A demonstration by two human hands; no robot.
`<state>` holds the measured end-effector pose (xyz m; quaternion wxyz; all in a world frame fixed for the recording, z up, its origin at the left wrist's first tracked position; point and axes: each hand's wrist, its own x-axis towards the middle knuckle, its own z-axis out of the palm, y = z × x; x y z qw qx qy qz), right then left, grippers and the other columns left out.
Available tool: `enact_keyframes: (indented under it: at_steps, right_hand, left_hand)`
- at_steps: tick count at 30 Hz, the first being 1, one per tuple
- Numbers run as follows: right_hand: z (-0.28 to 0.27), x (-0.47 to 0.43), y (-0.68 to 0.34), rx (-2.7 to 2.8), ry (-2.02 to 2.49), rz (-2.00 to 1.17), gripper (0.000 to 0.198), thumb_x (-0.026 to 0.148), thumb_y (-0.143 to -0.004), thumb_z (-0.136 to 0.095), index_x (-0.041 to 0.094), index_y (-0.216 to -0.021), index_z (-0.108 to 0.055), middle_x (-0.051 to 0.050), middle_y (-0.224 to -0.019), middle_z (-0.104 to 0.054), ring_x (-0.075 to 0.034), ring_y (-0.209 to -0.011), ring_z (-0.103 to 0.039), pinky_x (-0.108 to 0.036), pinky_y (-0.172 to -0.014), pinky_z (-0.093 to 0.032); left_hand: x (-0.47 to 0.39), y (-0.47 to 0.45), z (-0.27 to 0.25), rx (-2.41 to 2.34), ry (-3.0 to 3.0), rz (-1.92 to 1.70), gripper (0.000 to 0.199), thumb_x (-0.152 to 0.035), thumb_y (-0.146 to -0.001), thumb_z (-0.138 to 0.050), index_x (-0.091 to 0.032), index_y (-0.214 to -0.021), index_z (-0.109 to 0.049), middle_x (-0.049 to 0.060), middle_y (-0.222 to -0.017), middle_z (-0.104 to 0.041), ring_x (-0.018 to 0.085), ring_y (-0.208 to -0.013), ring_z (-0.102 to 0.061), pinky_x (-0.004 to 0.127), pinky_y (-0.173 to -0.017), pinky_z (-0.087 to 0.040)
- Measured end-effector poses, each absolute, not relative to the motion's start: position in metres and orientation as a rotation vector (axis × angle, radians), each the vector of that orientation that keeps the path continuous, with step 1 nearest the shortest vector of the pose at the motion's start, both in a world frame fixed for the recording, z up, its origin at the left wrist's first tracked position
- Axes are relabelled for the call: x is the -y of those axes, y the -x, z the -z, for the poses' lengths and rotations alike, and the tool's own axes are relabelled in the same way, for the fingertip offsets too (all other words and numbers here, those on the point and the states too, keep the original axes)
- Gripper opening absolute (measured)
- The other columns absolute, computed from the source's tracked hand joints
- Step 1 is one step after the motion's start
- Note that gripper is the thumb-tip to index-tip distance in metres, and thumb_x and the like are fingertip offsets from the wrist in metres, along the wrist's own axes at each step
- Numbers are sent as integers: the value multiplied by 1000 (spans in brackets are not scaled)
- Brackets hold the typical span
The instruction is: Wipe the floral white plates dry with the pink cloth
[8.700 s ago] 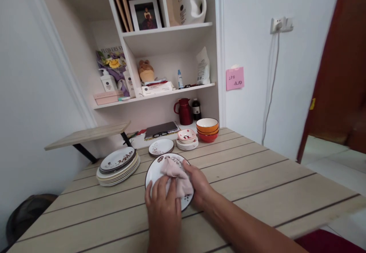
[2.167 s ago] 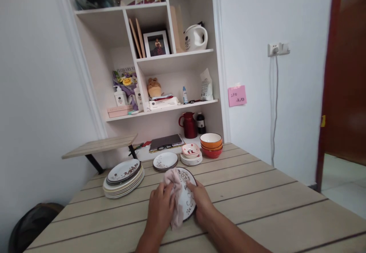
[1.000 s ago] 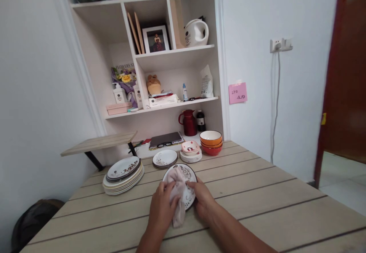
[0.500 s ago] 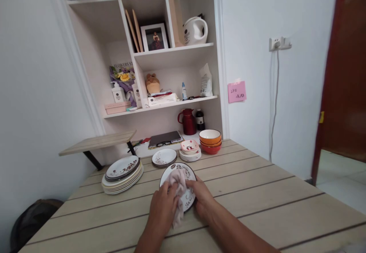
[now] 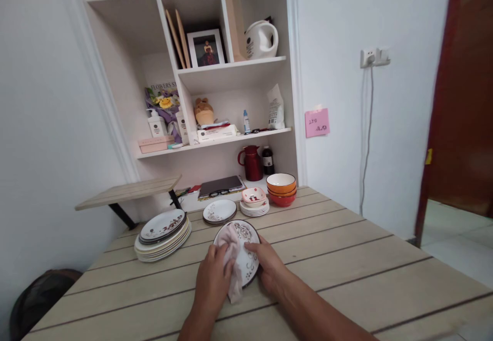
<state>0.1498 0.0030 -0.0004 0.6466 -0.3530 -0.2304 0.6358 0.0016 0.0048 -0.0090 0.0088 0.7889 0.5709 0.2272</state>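
A white plate [image 5: 250, 256] with a dark rim and brown flower pattern is tilted up above the table in front of me. My right hand [image 5: 267, 264] grips its right edge, thumb on the face and fingers behind. In my left hand [image 5: 215, 271] is a pale pink cloth [image 5: 229, 241], bunched against the plate's left side and hanging down past its lower edge. Beyond the plate lies a small stack of similar plates [image 5: 219, 210]. A taller stack of plates [image 5: 162, 232] stands to the left, white ones below and dark-rimmed ones on top.
Small square dishes [image 5: 254, 201] and stacked orange and red bowls [image 5: 282, 189] stand at the table's back. Behind them are a red jug [image 5: 251, 163], a dark bottle [image 5: 267, 160] and a dark laptop-like slab [image 5: 220, 187]. A raised wooden shelf [image 5: 129, 192] juts over the table's left rear.
My left hand and the cloth have shifted left across the plate, baring more of its pattern. My right hand still grips the plate's edge. The view has moved slightly.
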Motion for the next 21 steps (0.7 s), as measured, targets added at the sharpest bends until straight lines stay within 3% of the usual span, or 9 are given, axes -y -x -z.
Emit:
enact_keyframes:
  at_steps: [7, 15, 21]
  right_hand:
    - [-8, -1, -152, 511, 817, -1417, 53, 8, -50, -58, 14, -103, -64, -6, -73, -75, -22, -59, -67, -33, -59, -52]
    - [0, -6, -152, 515, 833, -1415, 52, 12, -54, -61, 14, -106, -62, -5, -72, -75, -21, -59, -65, -32, -61, -51]
    - [-1, -4, -152, 509, 823, -1424, 55, 11, -55, -61, 13, -109, -61, -6, -75, -76, -22, -61, -67, -33, -62, -52]
  left_hand:
    - [6, -4, 4, -1525, -2689, -662, 45, -26, -84, -51, -30, -129, -54, 7, -121, -56, 25, -106, -55, 39, -91, -41]
    - [-10, -2, 14, -1635, -2352, -836, 42, -26, -86, -48, -24, -127, -56, 9, -118, -55, 21, -108, -56, 32, -94, -42]
    - [-3, -5, 11, -1654, -2523, -730, 44, -25, -87, -45, -25, -130, -53, 9, -117, -56, 22, -103, -57, 34, -90, -43]
